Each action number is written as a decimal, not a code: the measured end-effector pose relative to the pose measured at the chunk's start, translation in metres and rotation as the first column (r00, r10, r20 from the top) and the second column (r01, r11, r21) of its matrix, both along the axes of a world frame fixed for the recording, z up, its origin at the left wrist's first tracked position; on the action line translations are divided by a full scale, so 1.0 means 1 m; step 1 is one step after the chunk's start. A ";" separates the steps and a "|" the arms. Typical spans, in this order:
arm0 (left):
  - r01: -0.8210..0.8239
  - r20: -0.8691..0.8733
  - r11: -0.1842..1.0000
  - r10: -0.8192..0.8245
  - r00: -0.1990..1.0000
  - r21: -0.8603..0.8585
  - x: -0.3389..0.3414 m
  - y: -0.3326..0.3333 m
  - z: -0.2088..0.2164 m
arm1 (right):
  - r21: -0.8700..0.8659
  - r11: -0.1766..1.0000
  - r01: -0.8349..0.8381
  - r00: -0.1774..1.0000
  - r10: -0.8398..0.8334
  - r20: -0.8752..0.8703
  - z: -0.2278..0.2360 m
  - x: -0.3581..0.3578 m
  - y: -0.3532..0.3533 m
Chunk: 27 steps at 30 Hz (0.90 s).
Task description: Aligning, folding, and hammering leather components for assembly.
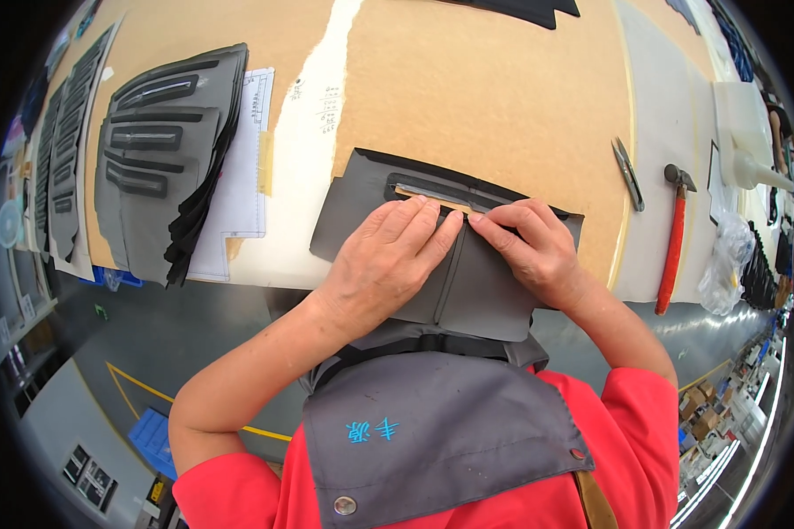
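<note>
A dark grey fabric panel with black edging lies at the near edge of the table, its lower part hanging over toward my apron. Near its far side is a long slot framed by a black strip, with tan showing through the opening. My left hand presses its fingers together on the near edge of the slot. Beside it, my right hand pinches the same edge between thumb and fingers. The fingertips of both hands almost meet, and they hide part of the slot.
A stack of grey panels with black-framed slots lies at the left, over a white paper pattern. On the right are snips, a red-handled hammer, a clear plastic bag and a white bottle.
</note>
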<state>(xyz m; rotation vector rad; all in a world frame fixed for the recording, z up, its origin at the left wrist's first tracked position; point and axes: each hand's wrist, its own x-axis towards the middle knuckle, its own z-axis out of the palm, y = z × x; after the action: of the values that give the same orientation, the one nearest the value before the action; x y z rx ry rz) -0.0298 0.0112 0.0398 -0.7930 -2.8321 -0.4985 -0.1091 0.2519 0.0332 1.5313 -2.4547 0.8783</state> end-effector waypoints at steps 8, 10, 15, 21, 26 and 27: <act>-0.021 0.033 0.999 0.020 0.999 0.031 0.002 0.008 0.001 | 0.044 0.998 -0.054 0.993 0.059 -0.100 0.000 -0.001 0.001; -0.025 0.024 0.999 0.024 0.999 0.023 0.003 0.009 0.002 | 0.047 0.998 -0.051 0.997 0.054 -0.064 0.002 -0.002 0.001; 0.006 0.010 1.000 -0.006 1.000 0.008 0.003 0.011 0.001 | 0.003 1.000 -0.029 0.999 0.029 -0.036 -0.001 -0.002 0.005; 0.002 0.022 1.000 -0.002 1.000 0.015 0.003 0.011 0.003 | 0.022 0.999 -0.034 0.997 0.035 -0.064 -0.001 -0.001 0.004; 0.011 0.020 1.000 -0.011 1.000 0.016 0.002 0.010 0.002 | -0.002 1.000 -0.023 1.000 0.023 -0.020 -0.003 -0.003 0.008; 0.017 0.021 1.000 -0.017 1.000 0.013 0.002 0.010 0.003 | 0.007 1.000 -0.027 1.000 0.027 -0.016 -0.003 -0.003 0.010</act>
<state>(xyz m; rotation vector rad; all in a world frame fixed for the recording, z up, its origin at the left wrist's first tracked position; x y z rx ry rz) -0.0280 0.0214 0.0426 -0.8145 -2.8406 -0.5303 -0.1118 0.2620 0.0301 1.5710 -2.4339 0.8603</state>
